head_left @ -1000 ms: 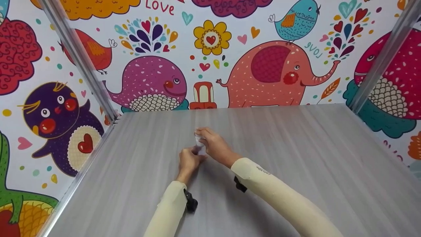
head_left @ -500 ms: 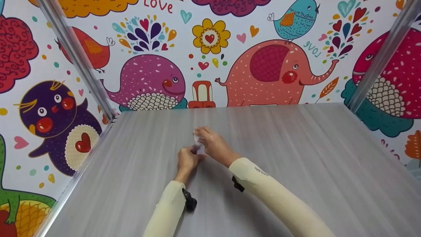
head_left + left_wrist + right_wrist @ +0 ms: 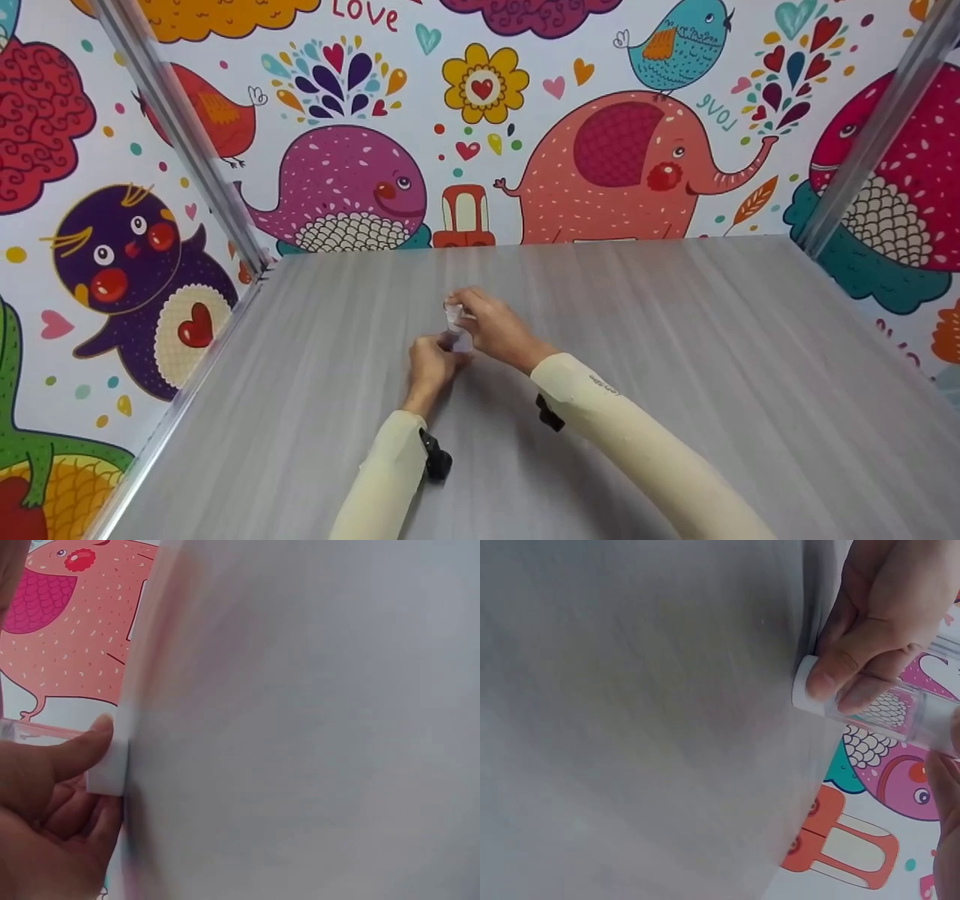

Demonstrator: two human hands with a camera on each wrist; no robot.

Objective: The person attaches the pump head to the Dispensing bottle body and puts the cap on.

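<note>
A small clear bottle with a white end stands between both hands near the middle of the table. Low on it, my left hand grips the white end, thumb on one side; the left wrist view shows this white part close to the tabletop. My right hand holds the bottle's upper end from the right, fingers bent around it. In the right wrist view only part of the right hand shows, at the edge. The very top of the bottle is partly hidden by its fingers.
The grey wood-grain table spreads around the hands. Behind it rises a wall printed with cartoon animals. Metal posts stand at the back corners, and a metal edge runs along the left side.
The right hand has shifted slightly right, and a little more of the bottle shows between the hands. The left hand stays in place around the lower end.
</note>
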